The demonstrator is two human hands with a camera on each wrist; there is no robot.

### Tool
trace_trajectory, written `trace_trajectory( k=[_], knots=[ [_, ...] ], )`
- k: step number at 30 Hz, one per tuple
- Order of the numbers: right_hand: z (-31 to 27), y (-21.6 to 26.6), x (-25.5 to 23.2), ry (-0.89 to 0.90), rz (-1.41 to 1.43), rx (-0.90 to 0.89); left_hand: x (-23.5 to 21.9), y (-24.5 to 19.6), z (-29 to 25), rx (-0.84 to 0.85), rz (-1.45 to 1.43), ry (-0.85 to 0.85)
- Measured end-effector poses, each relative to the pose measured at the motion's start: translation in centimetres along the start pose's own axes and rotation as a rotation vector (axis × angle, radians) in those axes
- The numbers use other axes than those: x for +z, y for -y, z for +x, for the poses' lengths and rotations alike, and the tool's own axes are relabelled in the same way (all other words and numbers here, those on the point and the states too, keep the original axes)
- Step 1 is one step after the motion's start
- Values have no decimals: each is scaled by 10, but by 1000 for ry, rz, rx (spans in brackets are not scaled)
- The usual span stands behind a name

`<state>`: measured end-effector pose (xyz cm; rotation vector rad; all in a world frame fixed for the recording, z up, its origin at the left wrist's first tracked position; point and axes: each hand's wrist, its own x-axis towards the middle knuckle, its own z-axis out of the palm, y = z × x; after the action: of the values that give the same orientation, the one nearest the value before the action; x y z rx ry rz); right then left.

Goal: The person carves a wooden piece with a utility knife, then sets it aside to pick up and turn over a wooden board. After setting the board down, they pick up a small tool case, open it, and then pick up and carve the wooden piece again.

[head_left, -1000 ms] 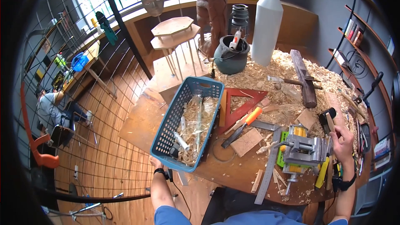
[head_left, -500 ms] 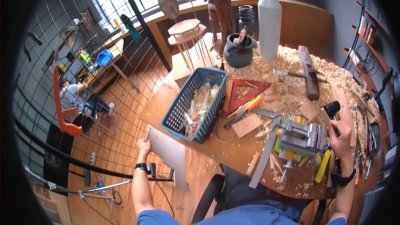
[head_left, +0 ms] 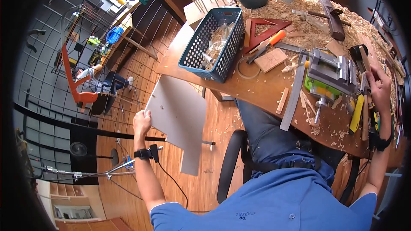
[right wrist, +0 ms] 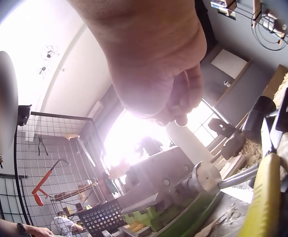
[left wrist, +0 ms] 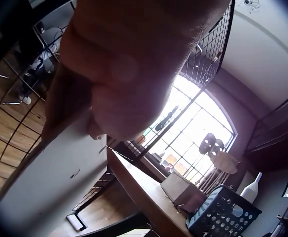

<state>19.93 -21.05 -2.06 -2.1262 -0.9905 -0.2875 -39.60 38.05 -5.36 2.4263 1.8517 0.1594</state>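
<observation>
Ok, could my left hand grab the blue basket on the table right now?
Probably not as it stands: your left hand is gripping the white board. With it free, likely yes, since the blue basket sits near the table edge.

The counter [head_left: 262, 95] has a brown wooden top, exposed along the left and front, with chips scattered near the front edge. Wood shavings [head_left: 306, 1] lie thick over the rear and right. A blue perforated plastic basket [head_left: 229, 54] sits near the left edge. Beside it lie a red set square [head_left: 253, 42], an orange-handled chisel [head_left: 277, 37] and a flat wooden block [head_left: 271, 60]. A machine vise [head_left: 329, 70] stands further right; a steel ruler [head_left: 292, 102] lies along its left side.
</observation>
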Motion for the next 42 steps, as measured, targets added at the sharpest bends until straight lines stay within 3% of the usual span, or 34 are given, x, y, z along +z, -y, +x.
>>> trace_trajectory(
  k=[5, 8, 9, 11, 13, 14, 15, 17, 19, 20, 21, 22, 23, 24, 27, 29, 30, 33, 35, 38, 41, 42],
  knots=[
    [9, -21, -2, 28, -63, -25, -50, 22, -42, 7, 49, 19],
    [13, -10, 6, 30, -35, -82, -81, 47, -59, 194, -28, 28],
    [14, -9, 7, 34, -64, -119, -106, 39, -72, 119, -44, 96],
    [13, -9, 8, 9, -120, -150, -141, 56, -80, 136, -35, 153],
    [12, -6, 12, 124, -60, -3, -191, 30, -112, 117, -175, 193],
    [12, -12, 13, 80, -150, -160, -205, 38, -120, 162, -279, 194],
    [12, -8, 16, 67, -142, -168, -226, 35, -131, 147, -268, 206],
    [8, -4, 15, 101, -48, -112, -261, 32, -151, 225, -205, 138],
    [4, -5, 19, 13, 20, -144, -297, 10, -178, 227, -119, 59],
    [2, 1, 17, 9, 13, -129, -305, 13, -187, 265, -170, -51],
    [0, 8, 15, 7, 9, -112, -319, 7, -194, 326, -169, -49],
    [-2, 15, 12, 7, -32, -107, -329, 9, -204, 296, -246, -148],
    [-3, 20, 9, 8, -69, -107, -348, 31, -203, 277, -263, -95],
    [-3, 20, 8, 17, -47, -86, -356, 56, -204, 292, -371, -204],
    [-7, 20, 3, -2, -66, -115, -404, 107, -190, 411, -260, -330],
    [-8, 25, -4, -6, -69, -105, -414, 98, -186, 476, -336, -611],
    [-9, 26, -7, -7, -63, -92, -421, 76, -185, 484, -341, -607],
    [-12, 24, -15, -8, -54, -63, -444, -26, -188, 748, -446, -491],
    [-14, 21, -18, -18, -84, -70, -462, -28, -172, 756, -370, -528],
    [-21, 11, -18, -62, -98, -68, -462, -79, -160, 803, -680, -719],
    [-26, 14, -20, -62, -100, -23, -472, -102, -144, 742, -694, -814],
    [-28, 10, -20, -58, -103, -20, -451, -143, -148, 765, -752, -878]
  ],
)
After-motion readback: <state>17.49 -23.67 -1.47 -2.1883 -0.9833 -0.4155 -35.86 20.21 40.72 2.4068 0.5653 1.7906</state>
